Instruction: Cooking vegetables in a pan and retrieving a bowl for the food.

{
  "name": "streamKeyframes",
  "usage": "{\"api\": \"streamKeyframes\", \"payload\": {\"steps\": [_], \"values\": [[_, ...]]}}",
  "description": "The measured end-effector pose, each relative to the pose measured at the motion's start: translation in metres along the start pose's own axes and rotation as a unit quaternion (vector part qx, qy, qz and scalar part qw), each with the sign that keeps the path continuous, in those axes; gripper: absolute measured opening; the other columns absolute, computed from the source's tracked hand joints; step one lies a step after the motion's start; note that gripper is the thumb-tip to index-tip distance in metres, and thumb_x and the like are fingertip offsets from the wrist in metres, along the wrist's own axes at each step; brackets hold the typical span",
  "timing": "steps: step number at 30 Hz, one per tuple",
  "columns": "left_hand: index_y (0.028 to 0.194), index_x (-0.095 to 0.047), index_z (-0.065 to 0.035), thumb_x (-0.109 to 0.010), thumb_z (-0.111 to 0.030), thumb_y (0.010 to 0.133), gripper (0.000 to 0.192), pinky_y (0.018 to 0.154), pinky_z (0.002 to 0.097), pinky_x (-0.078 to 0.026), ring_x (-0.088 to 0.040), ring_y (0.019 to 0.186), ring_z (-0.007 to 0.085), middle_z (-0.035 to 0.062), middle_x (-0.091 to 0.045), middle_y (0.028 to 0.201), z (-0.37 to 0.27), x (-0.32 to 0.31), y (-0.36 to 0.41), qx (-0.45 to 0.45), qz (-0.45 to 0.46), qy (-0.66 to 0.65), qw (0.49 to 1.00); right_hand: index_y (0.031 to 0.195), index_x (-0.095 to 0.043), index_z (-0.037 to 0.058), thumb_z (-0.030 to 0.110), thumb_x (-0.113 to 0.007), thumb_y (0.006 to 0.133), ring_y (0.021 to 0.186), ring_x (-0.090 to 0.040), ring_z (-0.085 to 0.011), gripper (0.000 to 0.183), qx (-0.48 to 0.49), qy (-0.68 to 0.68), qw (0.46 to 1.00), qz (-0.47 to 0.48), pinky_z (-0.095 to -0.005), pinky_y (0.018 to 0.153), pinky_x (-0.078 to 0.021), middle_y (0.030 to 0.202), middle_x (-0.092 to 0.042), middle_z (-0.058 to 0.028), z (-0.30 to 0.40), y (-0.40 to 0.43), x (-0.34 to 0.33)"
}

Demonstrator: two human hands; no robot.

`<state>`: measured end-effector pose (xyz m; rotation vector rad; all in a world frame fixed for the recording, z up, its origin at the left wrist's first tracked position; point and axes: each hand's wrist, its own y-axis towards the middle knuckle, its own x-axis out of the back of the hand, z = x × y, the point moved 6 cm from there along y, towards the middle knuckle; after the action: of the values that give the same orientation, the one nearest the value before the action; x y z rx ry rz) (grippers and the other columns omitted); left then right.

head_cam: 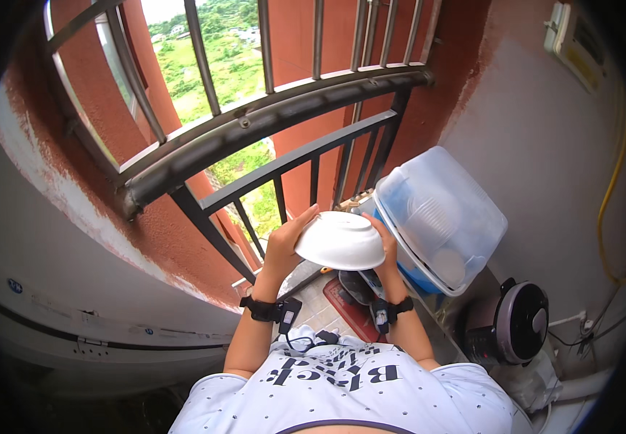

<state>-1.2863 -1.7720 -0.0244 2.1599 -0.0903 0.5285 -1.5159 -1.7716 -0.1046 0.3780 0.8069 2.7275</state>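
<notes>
A white bowl [340, 244] is held up in front of me with its underside and foot ring showing, tilted so that its rim faces down and toward me. My left hand [286, 244] grips its left side, thumb or finger along the upper edge. On the opposite side my right hand [386, 241] has hold of the bowl, partly hidden behind it. Black straps with small devices sit on both wrists. Whatever is inside the bowl cannot be seen. Just right of my right hand stands a lidded plastic dish box [473, 217] with bowls visible through its translucent cover.
Dark metal railings [296, 149] and upright bars run across the front. A multicooker [524, 323] stands at the right, near cables and a yellow hose [606, 217]. Below the bowl, a red mat [343, 309] lies on the tiled floor. A white appliance [101, 282] curves along the left.
</notes>
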Motion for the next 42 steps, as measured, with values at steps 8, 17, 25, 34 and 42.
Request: {"api": "streamKeyframes", "payload": {"steps": [8,17,25,34,42], "values": [[0.137,-0.057,-0.0114,-0.063,0.003,0.080,0.059,0.082,0.0384,-0.053,-0.067,0.098,0.0360,0.0195,-0.069,0.110,0.050,0.067,-0.055,0.128,0.033,0.099,0.986,0.102,-0.072,-0.0031,0.045,-0.057,0.097,0.057,-0.067,-0.0118,0.051,-0.010,-0.010,0.999,0.043,-0.0260,0.052,-0.0502,0.064,-0.066,-0.0077,0.006,-0.006,-0.082],[0.132,-0.061,-0.0098,-0.063,-0.009,0.090,0.042,0.074,0.0413,-0.054,-0.068,0.087,0.0369,0.0199,-0.070,0.098,0.040,0.108,-0.080,0.123,-0.032,0.164,0.978,0.094,-0.070,-0.0050,0.039,-0.063,0.096,0.057,-0.061,-0.0155,0.044,0.042,0.003,0.999,0.025,-0.0302,0.054,-0.0463,0.060,-0.058,-0.0124,0.023,-0.015,-0.120],[0.134,-0.060,-0.0176,-0.063,0.005,0.078,0.061,0.074,0.0420,-0.053,-0.067,0.085,0.0359,0.0183,-0.069,0.101,0.026,0.131,-0.121,0.186,-0.109,0.248,0.945,0.109,-0.065,-0.0013,0.023,-0.058,0.098,0.082,-0.069,-0.0400,0.027,0.063,0.051,0.974,0.210,-0.0370,0.066,-0.0521,0.086,-0.067,-0.0228,0.017,-0.023,-0.176],[0.131,-0.063,-0.0207,-0.064,-0.003,0.083,0.050,0.074,0.0396,-0.056,-0.070,0.086,0.0332,0.0149,-0.071,0.102,-0.027,0.129,-0.161,0.323,-0.173,0.386,0.847,0.106,-0.066,0.0024,0.012,-0.061,0.092,0.083,-0.068,-0.0398,0.017,0.067,0.023,0.906,0.418,-0.0364,0.068,-0.0528,0.092,-0.067,-0.0207,0.038,-0.016,-0.207],[0.126,-0.065,-0.0115,-0.063,-0.003,0.087,0.040,0.079,0.0363,-0.057,-0.071,0.094,0.0325,0.0155,-0.070,0.111,-0.099,0.147,-0.213,0.433,-0.258,0.414,0.758,0.102,-0.070,0.0059,0.026,-0.063,0.095,0.071,-0.068,-0.0354,0.023,0.079,0.115,0.859,0.492,-0.0368,0.062,-0.0506,0.077,-0.067,-0.0190,0.078,-0.074,-0.235]]}}
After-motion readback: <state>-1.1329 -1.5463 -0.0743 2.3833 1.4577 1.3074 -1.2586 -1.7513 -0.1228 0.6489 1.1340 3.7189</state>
